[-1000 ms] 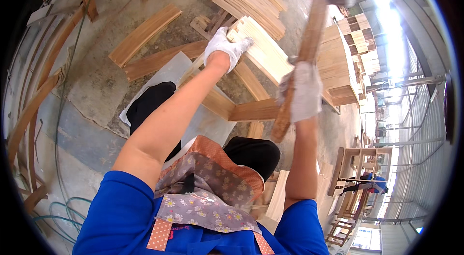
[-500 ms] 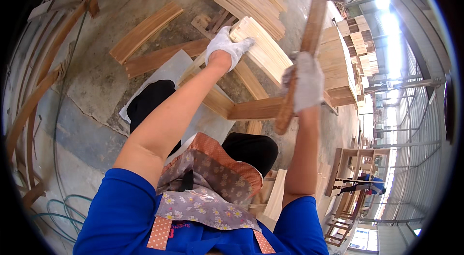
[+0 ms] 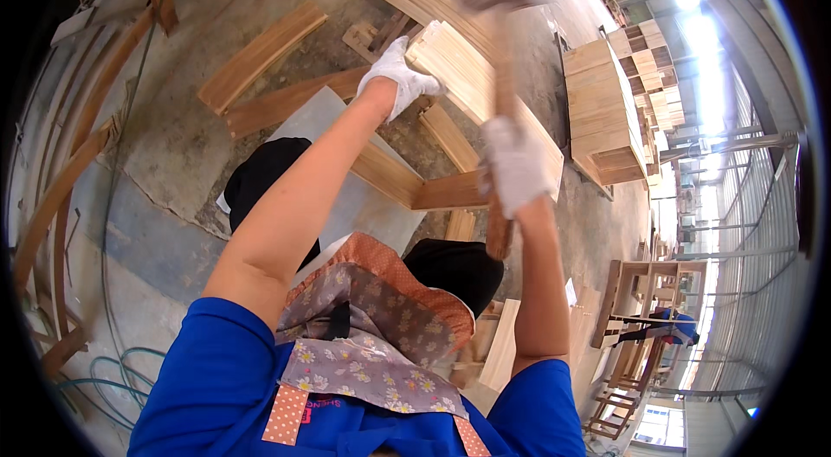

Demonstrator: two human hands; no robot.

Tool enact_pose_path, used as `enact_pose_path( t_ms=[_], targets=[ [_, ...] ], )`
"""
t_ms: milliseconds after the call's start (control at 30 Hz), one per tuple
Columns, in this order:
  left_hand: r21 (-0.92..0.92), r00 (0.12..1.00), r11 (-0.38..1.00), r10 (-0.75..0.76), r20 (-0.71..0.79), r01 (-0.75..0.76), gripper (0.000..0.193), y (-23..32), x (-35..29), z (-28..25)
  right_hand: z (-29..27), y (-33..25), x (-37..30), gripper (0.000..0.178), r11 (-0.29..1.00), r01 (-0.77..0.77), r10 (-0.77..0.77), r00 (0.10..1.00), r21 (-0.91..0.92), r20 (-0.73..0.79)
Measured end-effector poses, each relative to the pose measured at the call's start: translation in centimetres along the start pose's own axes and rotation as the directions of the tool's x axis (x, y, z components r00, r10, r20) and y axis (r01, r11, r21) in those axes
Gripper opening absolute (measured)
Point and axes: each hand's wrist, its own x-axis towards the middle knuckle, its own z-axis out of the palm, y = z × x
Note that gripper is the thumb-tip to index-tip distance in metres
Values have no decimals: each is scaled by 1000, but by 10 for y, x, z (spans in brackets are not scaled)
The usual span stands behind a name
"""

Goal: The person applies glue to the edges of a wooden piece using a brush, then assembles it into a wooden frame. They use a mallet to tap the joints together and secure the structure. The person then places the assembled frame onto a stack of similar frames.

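White-gloved hands (image 3: pixel 516 164), pale wood slats (image 3: pixel 472 80), blue sleeves (image 3: pixel 203 379), floral apron (image 3: pixel 372 344)

Bare concrete floor (image 3: pixel 173 145) left of hand (image 3: pixel 400 76), plank stacks (image 3: pixel 606 102) crowding right
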Motion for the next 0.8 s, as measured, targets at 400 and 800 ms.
enact_pose_path(
  t_ms=[400, 800],
  targets=[
    [428, 989, 903, 34, -142, 31, 45, 9, -13, 2, -10, 10, -12, 41, 1000, 3, -3, 1000, -9, -11],
    [492, 989, 870, 90, -116, -22, 44, 10, -14, -1, 6, 22, 23, 46, 989, -72, 89, 987, -127, 135]
  ],
)
